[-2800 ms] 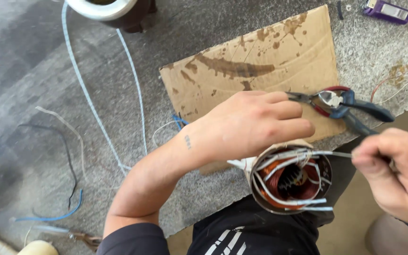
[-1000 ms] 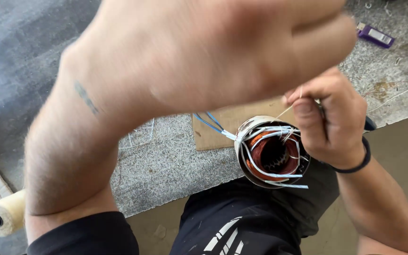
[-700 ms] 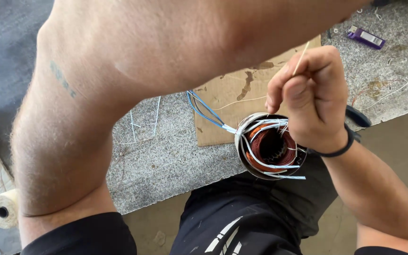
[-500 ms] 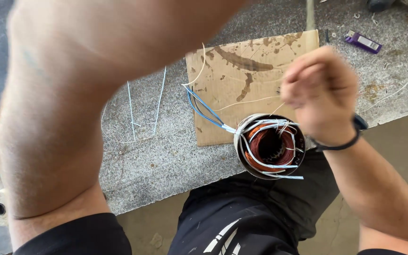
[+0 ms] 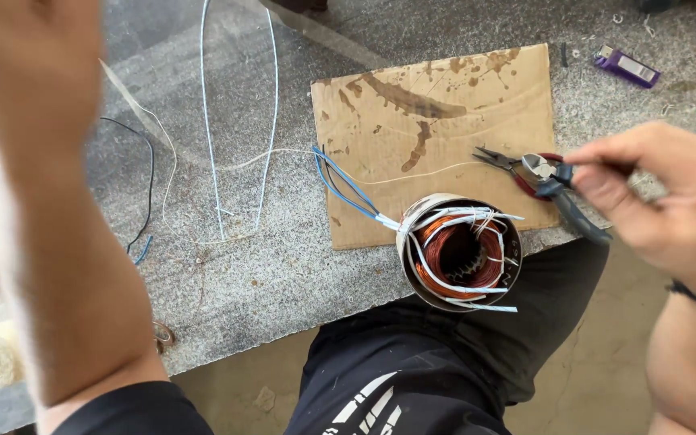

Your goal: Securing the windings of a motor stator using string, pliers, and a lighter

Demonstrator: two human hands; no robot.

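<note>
One motor stator (image 5: 461, 254) with copper windings and white sleeved leads is seen at the near table (image 5: 283, 274) edge, against the lap. The right hand (image 5: 670, 201), at 3 o'clock from it, is pinched together on a thin thread. One pair of pliers (image 5: 545, 181) lies beside it on one stained cardboard sheet (image 5: 432, 105). The left hand (image 5: 18, 64) is blurred at 9 o'clock; its grip cannot be told. One purple lighter (image 5: 627, 66) lies at 1 o'clock.
</note>
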